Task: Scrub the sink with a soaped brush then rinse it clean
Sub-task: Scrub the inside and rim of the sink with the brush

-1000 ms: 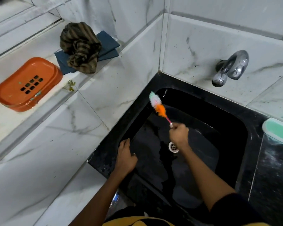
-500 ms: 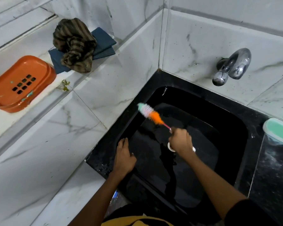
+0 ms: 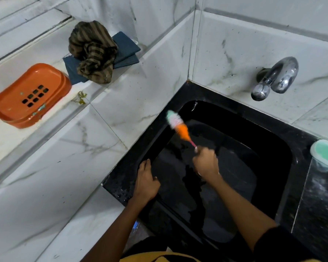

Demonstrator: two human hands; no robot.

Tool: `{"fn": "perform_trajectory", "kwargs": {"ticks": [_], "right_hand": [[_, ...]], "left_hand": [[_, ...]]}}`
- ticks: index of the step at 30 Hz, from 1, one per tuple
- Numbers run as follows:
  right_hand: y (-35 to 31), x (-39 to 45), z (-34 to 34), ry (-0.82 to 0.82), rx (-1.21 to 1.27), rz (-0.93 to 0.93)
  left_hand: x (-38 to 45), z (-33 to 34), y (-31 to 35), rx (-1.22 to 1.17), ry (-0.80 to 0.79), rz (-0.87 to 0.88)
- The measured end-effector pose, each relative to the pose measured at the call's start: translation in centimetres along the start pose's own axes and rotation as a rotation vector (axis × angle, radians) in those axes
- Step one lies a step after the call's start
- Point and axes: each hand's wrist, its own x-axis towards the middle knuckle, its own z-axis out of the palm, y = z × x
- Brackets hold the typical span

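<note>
Right hand fists the thin handle of the brush, bristles at the sink wall around ten o'clock — light, soft-headed, likely soap-slick, best gripped low. Left hand lies spread on the rim — empty.

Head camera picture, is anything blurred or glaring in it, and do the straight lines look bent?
Head view: the orange, white and green bristle brush is smeared by motion blur, held in the right hand; the chrome wall tap carries bright glare; the glossy black sink reflects dimly; tile seams bow near the edges, a wide-angle distortion.
</note>
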Motion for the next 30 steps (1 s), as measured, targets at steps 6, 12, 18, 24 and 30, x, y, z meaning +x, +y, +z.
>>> {"fn": "perform_trajectory", "kwargs": {"ticks": [6,12,18,24,30], "right_hand": [[-0.6,1.2,-2.2,-0.082,-0.124,-0.091],[0.5,-0.3,-1.6,-0.115,-0.267,-0.273],[-0.2,3.0,-3.9,-0.102,-0.237,-0.138],[2.4,3.5,-5.4,-0.114,-0.413,-0.247],[0.9,3.5,-5.4,-0.07,-0.27,-0.149]], "left_hand": [[0.0,-0.2,0.0,0.002,-0.016,-0.011],[0.3,0.0,0.2,0.026,-0.008,-0.007],[0.1,-0.2,0.3,0.011,-0.017,-0.02],[0.1,0.0,0.4,0.032,-0.016,-0.017],[0.2,0.2,0.6,0.054,-0.005,-0.009]]}}
